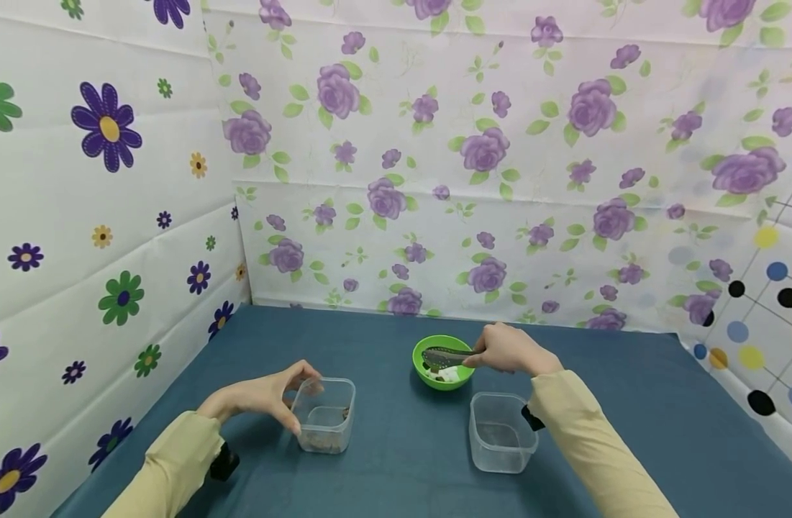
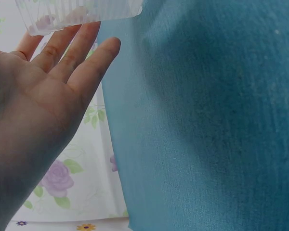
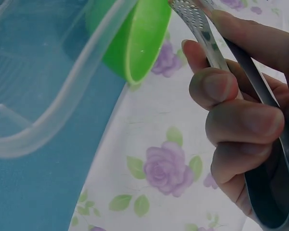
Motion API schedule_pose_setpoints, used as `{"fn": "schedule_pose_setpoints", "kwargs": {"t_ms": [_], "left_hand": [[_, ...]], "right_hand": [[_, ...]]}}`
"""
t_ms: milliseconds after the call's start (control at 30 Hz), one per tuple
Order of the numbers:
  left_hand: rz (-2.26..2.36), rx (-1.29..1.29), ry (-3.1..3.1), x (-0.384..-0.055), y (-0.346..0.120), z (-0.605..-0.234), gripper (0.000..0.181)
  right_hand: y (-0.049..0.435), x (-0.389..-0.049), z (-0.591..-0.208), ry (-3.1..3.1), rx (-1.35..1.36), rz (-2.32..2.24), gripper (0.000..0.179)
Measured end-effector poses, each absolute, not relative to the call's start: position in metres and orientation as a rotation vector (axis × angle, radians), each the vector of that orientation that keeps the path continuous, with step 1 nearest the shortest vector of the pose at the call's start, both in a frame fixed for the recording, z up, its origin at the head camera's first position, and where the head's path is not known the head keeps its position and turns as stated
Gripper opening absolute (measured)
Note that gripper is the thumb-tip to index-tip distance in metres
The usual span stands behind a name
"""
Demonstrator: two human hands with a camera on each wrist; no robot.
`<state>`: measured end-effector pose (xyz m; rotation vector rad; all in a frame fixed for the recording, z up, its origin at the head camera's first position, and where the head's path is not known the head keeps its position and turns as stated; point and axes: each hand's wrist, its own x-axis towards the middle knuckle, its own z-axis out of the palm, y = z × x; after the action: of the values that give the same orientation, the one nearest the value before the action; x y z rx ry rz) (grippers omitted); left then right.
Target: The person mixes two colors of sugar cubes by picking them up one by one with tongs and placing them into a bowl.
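Observation:
My left hand [image 1: 266, 394] grips a clear plastic container [image 1: 341, 394] by its left side, thumb at the near corner and fingers at the far one. Small brownish bits lie inside that container. In the left wrist view, fingertips [image 2: 90, 32] touch its clear wall. My right hand [image 1: 511, 350] holds metal tongs [image 3: 265, 89] with perforated ends, fingers curled round the arms. The tong ends are over a green bowl [image 1: 442, 386], which contains white and dark pieces. Whether the tongs pinch a piece cannot be made out.
A second clear plastic container [image 1: 499, 460] stands on the blue tablecloth [image 1: 402, 460], nearer than the bowl and below the right forearm. Flower-patterned sheets [image 1: 421, 144] rise behind and to the left; a dotted one [image 1: 767, 309] is on the right.

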<state>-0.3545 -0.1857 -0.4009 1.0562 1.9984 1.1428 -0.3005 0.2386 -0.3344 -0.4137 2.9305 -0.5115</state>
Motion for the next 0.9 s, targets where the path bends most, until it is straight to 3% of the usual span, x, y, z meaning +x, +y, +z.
{"fn": "schedule_pose_setpoints", "kwargs": {"t_ms": [367,767,900], "left_hand": [[1.142,1.042,2.012,-0.353,-0.185,-0.399,0.069],[1.138,1.04,2.021,-0.354,-0.186,-0.4,0.069],[1.138,1.042,2.024,-0.354,-0.186,-0.4,0.069]], "right_hand": [[0.237,-0.299,-0.334,2.94,-0.324,-0.505,0.028],[0.208,-0.29,-0.324,2.983,-0.51,-0.476,0.039],[0.192,-0.288,-0.32,2.983,-0.619,-0.42,0.034]]}}
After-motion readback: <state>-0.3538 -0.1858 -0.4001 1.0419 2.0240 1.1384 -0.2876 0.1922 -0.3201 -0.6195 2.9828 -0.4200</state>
